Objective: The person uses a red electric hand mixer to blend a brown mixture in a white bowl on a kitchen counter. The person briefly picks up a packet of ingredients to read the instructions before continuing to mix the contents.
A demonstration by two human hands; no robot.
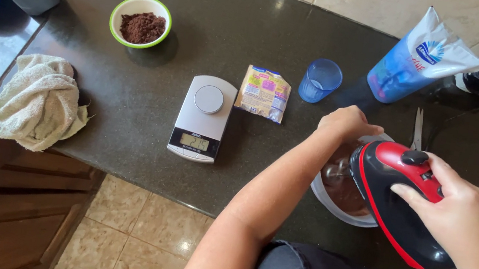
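Both hands work at the right of the frame: the left hand [348,122] grips the rim of the white plastic bowl [332,203] of brown batter, the right hand [465,218] clasps the red-and-black electric hand mixer [400,203], best kept upright with beaters sunk in.

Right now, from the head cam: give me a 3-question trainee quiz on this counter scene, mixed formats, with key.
1. True or false: the right hand grips the red-and-black hand mixer.
2. What does the left hand touch? A) blue plastic cup B) white mixing bowl C) digital kitchen scale
3. Fill in: the green-rimmed bowl holds a brown ____.

Key: 1 true; 2 B; 3 powder.
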